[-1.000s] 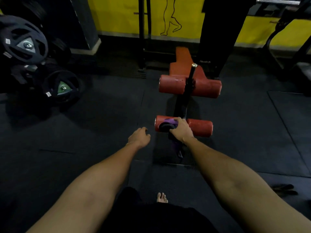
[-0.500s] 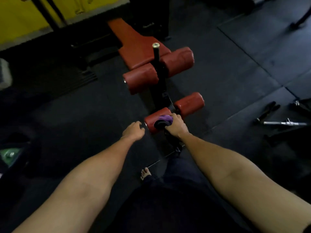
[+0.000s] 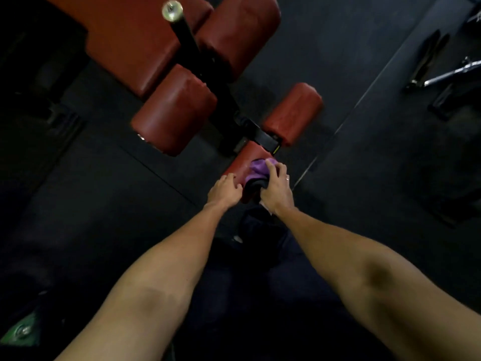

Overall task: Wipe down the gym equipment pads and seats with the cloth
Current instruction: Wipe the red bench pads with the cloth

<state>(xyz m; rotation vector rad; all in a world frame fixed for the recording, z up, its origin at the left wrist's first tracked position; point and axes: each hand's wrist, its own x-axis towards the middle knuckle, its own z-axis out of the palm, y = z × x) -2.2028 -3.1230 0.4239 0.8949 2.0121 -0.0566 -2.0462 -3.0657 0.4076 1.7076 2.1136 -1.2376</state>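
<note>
A purple cloth (image 3: 257, 169) lies over the near lower red roller pad (image 3: 244, 160) of a bench. My right hand (image 3: 276, 186) grips the cloth and presses it on the pad. My left hand (image 3: 225, 190) is at the pad's near end, fingers curled against it beside the cloth. The other lower roller (image 3: 292, 113) sits to the right of the black post (image 3: 208, 74). Two larger upper rollers (image 3: 174, 110) and the red seat pad (image 3: 130, 40) lie beyond.
Black rubber floor mats surround the bench. Metal bars and handles (image 3: 442, 74) lie on the floor at the upper right. A green weight plate (image 3: 23, 330) shows at the lower left corner. My dark-clothed legs are below my arms.
The camera has moved closer and tilted down over the bench. My left hand moved right from hanging free to the end of the roller beside the cloth. My right hand stays on the cloth.
</note>
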